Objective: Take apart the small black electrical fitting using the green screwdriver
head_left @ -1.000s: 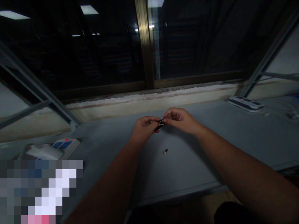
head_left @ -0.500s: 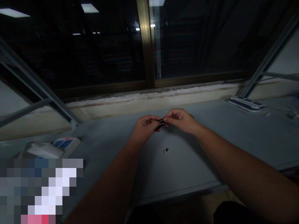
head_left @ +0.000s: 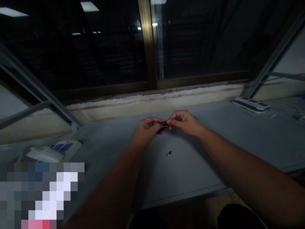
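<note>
**Hands meet over a small dark part at the window**

The left hand (head_left: 146,133) and the right hand (head_left: 184,122) are together above the middle of the worktop (head_left: 190,178), fingertips pinching a small dark part (head_left: 163,127) between them. It is too small and dim to identify. Just below the hands, a small cylinder (head_left: 169,154) with a pale end lies on its side on the bare grey surface, apart from both hands.

Both forearms reach in from the lower edge of the view, and nothing stands between the hands and the cylinder. At the far left of the worktop sits a power strip (head_left: 67,147) with blue switches, touching a white adapter (head_left: 41,155). A blurred patch (head_left: 40,194) covers the lower left corner and hides whatever lies there. At the far right is a second power strip (head_left: 250,105), with thin cables (head_left: 281,103) beyond it. Metal struts (head_left: 30,89) slant along the left side. Behind the worktop runs a stained sill (head_left: 152,98) below a dark window (head_left: 95,47).
</note>
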Tool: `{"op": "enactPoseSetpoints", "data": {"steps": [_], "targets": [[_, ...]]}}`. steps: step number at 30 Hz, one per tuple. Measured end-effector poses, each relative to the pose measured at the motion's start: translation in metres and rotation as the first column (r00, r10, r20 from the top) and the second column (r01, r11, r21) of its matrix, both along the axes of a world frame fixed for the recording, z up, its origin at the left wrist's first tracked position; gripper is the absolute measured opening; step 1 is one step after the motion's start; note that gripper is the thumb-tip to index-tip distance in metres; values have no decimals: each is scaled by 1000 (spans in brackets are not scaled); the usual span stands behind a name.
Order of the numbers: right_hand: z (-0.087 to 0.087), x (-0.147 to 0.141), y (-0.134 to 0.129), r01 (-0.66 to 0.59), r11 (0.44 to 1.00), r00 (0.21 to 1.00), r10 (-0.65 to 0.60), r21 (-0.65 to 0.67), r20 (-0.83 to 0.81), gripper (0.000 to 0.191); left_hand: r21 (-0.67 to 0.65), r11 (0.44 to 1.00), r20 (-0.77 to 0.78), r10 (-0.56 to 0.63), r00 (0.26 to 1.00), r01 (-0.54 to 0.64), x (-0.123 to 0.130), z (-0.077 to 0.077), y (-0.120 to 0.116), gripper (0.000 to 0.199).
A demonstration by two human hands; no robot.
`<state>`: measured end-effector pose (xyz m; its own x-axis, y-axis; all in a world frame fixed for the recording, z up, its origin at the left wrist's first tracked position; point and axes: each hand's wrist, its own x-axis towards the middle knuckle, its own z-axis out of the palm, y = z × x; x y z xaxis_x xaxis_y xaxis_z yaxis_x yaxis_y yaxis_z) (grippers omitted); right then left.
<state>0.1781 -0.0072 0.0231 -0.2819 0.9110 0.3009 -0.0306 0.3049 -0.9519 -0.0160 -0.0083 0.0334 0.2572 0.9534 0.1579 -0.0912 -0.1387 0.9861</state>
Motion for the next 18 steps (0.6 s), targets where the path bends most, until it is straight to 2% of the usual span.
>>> {"op": "enactPoseSetpoints", "data": {"steps": [8, 14, 18], "targets": [[-4, -3, 0, 20, 998, 999, -18, 54, -28, 29, -48, 999, 30, 0, 1000, 2, 0, 2, -2, 11], [2, -6, -2, 24, 998, 999, -23, 55, -32, 36, -56, 995, 50, -82, 995, 85, -1, 3, -4, 27], [8, 3, 0, 148, 979, 989, -149, 144, -3, 34, -52, 998, 39, -39, 998, 41, -4, 3, 0, 31]]}}
